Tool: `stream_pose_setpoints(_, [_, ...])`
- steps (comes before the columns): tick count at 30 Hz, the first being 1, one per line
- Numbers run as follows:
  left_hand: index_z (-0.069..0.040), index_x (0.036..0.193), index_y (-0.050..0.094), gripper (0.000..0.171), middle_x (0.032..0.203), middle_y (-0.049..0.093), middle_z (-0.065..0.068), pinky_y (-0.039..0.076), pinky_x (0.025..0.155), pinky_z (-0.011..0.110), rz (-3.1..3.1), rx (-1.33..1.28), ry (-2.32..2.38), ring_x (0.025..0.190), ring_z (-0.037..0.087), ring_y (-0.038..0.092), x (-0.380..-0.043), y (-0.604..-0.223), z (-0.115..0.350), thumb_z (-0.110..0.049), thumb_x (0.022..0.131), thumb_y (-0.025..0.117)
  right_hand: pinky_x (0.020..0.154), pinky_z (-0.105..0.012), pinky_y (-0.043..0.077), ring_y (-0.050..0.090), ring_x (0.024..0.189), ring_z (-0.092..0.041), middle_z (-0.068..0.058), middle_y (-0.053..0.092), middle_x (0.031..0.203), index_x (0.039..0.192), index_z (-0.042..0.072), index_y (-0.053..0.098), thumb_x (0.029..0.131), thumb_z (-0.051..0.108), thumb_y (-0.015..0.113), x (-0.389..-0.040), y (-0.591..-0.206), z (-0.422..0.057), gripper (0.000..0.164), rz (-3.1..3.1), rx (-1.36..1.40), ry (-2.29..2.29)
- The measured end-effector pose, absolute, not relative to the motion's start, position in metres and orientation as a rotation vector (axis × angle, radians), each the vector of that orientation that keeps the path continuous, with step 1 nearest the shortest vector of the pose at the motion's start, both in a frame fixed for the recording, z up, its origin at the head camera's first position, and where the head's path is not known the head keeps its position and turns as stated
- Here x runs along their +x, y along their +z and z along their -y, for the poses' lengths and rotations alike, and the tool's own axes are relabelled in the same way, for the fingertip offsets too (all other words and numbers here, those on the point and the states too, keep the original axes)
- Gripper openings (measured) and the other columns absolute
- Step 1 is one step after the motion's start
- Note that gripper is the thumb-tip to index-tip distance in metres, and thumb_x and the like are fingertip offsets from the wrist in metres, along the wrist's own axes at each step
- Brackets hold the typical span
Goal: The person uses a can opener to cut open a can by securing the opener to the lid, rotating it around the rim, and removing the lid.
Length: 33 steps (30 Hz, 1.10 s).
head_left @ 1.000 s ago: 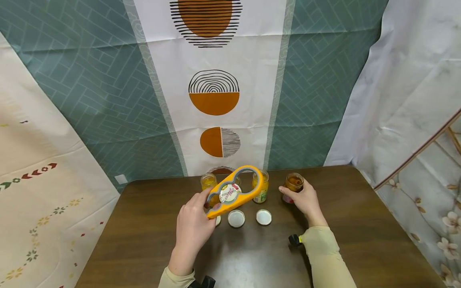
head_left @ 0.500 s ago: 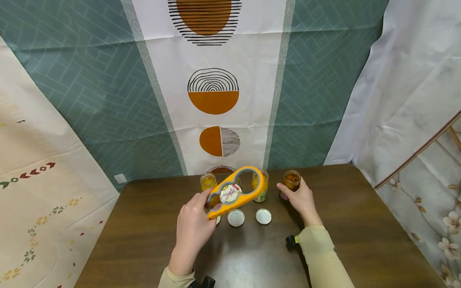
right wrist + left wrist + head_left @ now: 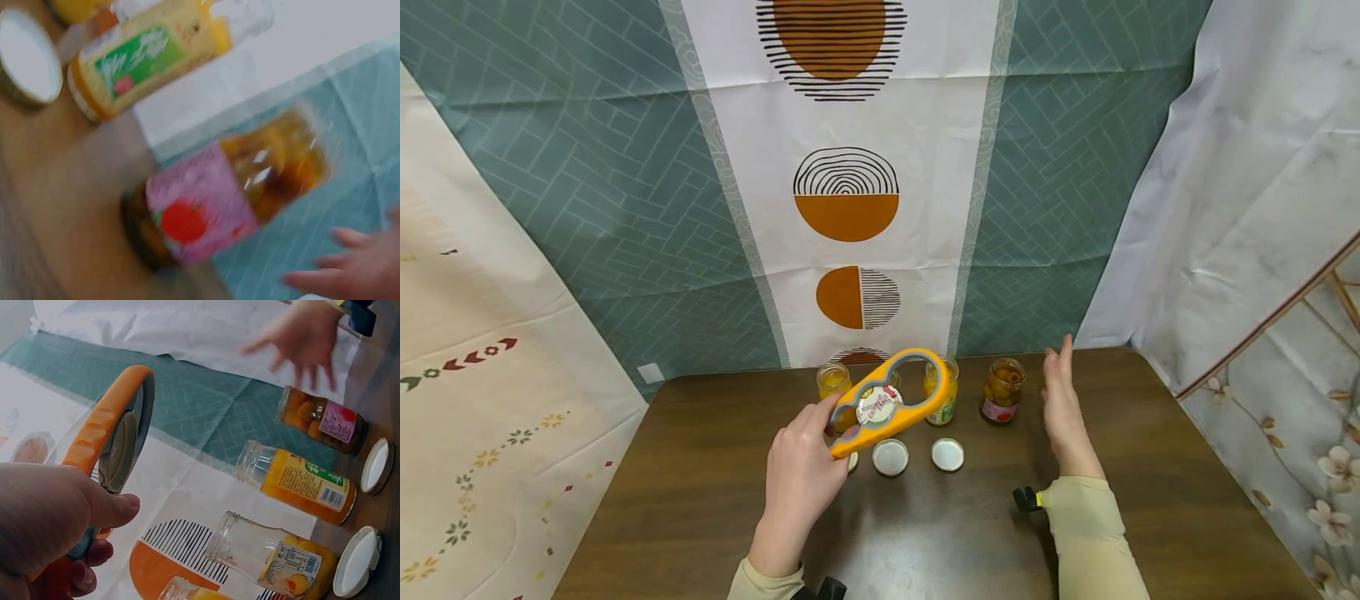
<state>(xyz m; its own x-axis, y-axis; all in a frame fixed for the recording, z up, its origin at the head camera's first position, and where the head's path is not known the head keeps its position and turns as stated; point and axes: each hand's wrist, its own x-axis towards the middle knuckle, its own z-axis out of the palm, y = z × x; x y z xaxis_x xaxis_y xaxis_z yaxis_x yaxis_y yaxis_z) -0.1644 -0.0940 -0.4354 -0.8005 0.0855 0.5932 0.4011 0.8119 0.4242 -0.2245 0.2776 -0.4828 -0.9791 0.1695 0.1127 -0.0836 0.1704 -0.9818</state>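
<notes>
My left hand (image 3: 805, 467) grips an orange jar opener (image 3: 917, 408) with grey inner edges. A printed jar lid (image 3: 878, 403) sits in one of the opener's notches; the left wrist view shows the lid's rim (image 3: 120, 453) edge-on. My right hand (image 3: 1063, 408) is spread beside a lidless jar of dark amber fruit (image 3: 1002, 392) with a pink label, a gap between them. The same jar (image 3: 231, 187) fills the middle of the right wrist view, blurred, with my right fingers (image 3: 350, 262) off to its lower right.
Left of the amber jar stands an open jar of yellow fruit (image 3: 951, 392) with a green-and-yellow label. Another open jar (image 3: 269, 550) and a yellow jar (image 3: 832, 379) stand further left. White-sided lids (image 3: 947, 455) (image 3: 891, 458) lie upturned in front on the brown table (image 3: 700, 483).
My right hand has let go of the amber jar, opened out and moved off to the right. The jar stays upright on the table. My left hand with the opener hardly moves.
</notes>
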Motion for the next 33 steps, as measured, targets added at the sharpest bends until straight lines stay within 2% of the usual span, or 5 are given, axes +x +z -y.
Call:
stream_pose_setpoints(4, [-0.003, 0.124, 0.075, 0.055, 0.084, 0.067, 0.002, 0.048, 0.061, 0.038, 2.425, -0.365, -0.731, 0.068, 0.017, 0.063, -0.165, -0.435, 0.093, -0.013, 0.075, 0.098, 0.123, -0.042, 0.027, 0.034, 0.154, -0.023, -0.008, 0.044, 0.164, 0.169, 0.020, 0.036, 0.115, 0.046, 0.031, -0.217, -0.468, -0.265, 0.059, 1.650, -0.035, 1.816])
stream_pose_setpoints(8, [-0.003, 0.124, 0.075, 0.055, 0.084, 0.066, 0.002, 0.047, 0.061, 0.037, 2.426, -0.375, -0.730, 0.066, 0.017, 0.062, -0.165, -0.436, 0.091, -0.013, 0.075, 0.098, 0.100, -0.033, 0.043, 0.063, 0.119, -0.026, -0.015, 0.072, 0.123, 0.136, -0.006, 0.068, 0.113, 0.041, 0.041, -0.210, -0.455, -0.248, 0.058, 1.313, 0.125, 1.732])
stream_pose_setpoints(12, [-0.004, 0.125, 0.075, 0.056, 0.085, 0.068, 0.003, 0.049, 0.062, 0.038, 2.431, -0.395, -0.735, 0.066, 0.018, 0.063, -0.163, -0.437, 0.089, -0.012, 0.075, 0.098, 0.086, -0.031, 0.050, 0.069, 0.093, -0.019, -0.007, 0.075, 0.098, 0.119, -0.017, 0.069, 0.115, 0.040, 0.038, -0.195, -0.452, -0.221, 0.064, 1.378, 0.285, 1.871])
stream_pose_setpoints(20, [-0.007, 0.125, 0.076, 0.055, 0.085, 0.068, 0.001, 0.050, 0.063, 0.039, 2.411, -0.479, -0.706, 0.066, 0.018, 0.062, -0.160, -0.440, 0.083, -0.012, 0.075, 0.097, 0.095, -0.037, 0.054, 0.067, 0.116, -0.020, 0.000, 0.070, 0.130, 0.162, 0.002, 0.038, 0.111, 0.061, 0.005, -0.169, -0.466, -0.164, 0.085, 1.819, 0.471, 2.822])
stream_pose_setpoints(33, [-0.011, 0.128, 0.075, 0.066, 0.084, 0.065, -0.002, 0.044, 0.066, 0.037, 2.446, -0.604, -0.541, 0.072, 0.015, 0.057, -0.158, -0.438, 0.079, -0.001, 0.064, 0.092, 0.102, -0.033, 0.049, 0.063, 0.124, -0.018, -0.008, 0.065, 0.140, 0.150, 0.015, 0.054, 0.112, 0.062, 0.026, -0.157, -0.475, -0.135, 0.067, 0.971, 0.695, 3.658])
